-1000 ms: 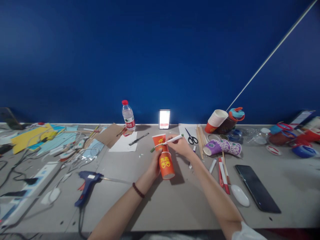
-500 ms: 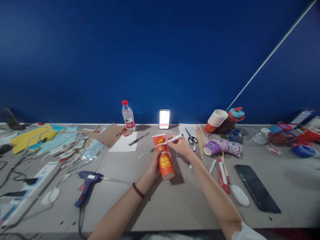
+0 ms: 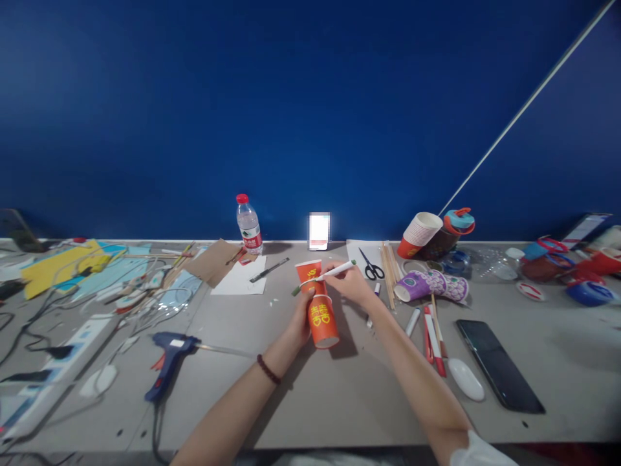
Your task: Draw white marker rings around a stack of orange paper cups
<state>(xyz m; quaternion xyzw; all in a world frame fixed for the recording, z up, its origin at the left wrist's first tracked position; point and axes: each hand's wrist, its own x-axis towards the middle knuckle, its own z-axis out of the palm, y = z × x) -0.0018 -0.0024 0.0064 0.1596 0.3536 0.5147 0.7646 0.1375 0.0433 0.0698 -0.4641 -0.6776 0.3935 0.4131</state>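
Note:
Two red paper cups with yellow print are joined bottom to bottom over the grey table. My left hand grips the nearer cup from the left side. My right hand holds a white marker with a green tip, its tip lying across the joint between the two cups. A dark bead bracelet sits on my left wrist.
A blue glue gun lies front left among cables. A water bottle, scissors, wooden sticks, stacked cups, purple cups, markers and a black phone lie right and behind.

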